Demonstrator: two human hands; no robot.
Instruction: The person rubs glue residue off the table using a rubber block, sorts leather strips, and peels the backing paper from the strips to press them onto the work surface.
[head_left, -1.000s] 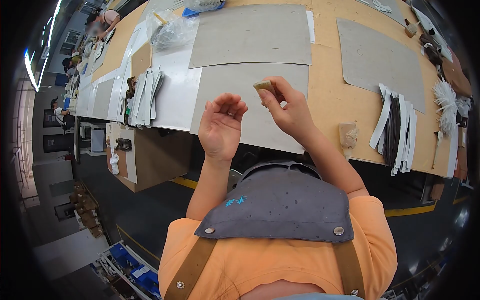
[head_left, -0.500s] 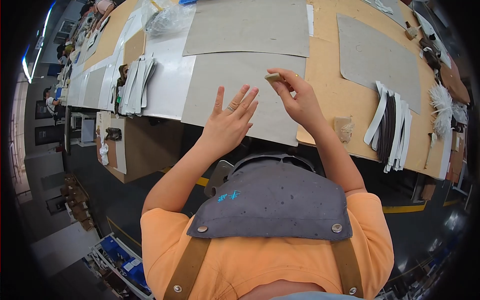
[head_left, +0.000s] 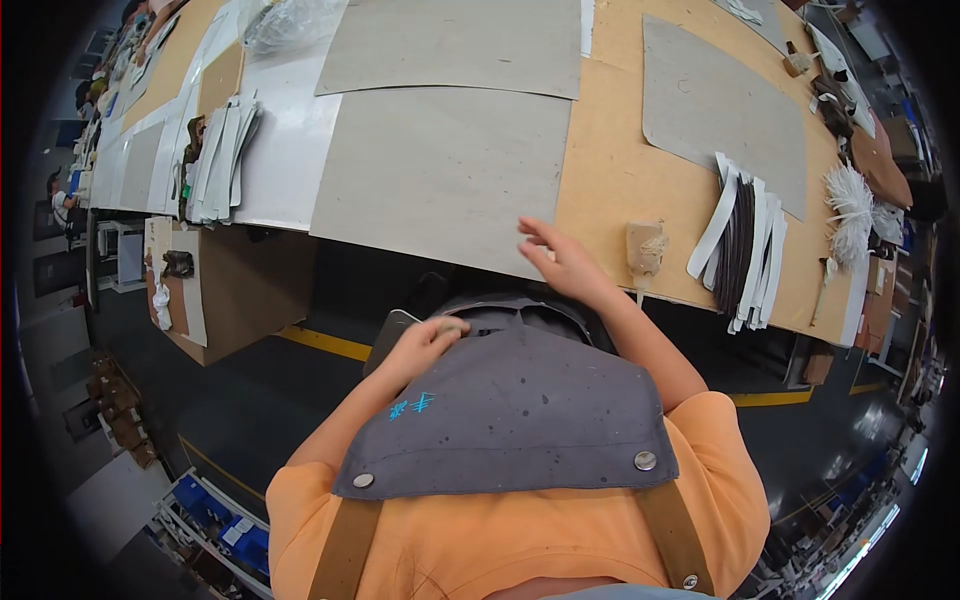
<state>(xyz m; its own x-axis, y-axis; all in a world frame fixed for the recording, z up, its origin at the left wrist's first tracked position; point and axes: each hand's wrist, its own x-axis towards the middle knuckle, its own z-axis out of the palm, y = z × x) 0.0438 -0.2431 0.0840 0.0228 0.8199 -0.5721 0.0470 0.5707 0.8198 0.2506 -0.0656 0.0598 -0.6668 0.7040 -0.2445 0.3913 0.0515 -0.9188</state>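
Grey sheet (head_left: 440, 170) lies flat at the near edge of the desk (head_left: 610, 130), and over its near right corner is the right hand (head_left: 555, 258), with the fingers a little bent and the thumb apart from them. The left hand (head_left: 425, 345) is lower and more to the left, just beside the dark grey apron (head_left: 510, 410). Its fingers are clamped together on a small greenish-tan piece (head_left: 453, 327), which is mostly covered by them, so I cannot tell its full shape. Behind the near sheet, a second grey sheet (head_left: 450, 45) continues to the far side. Near the right hand, further to the right, stands or lies a pale beige object (head_left: 645, 248) with a rough patch; beside it is a fan of white and dark strips (head_left: 740, 240). On the left part of the desk there is a bundle of white strips (head_left: 220, 160).
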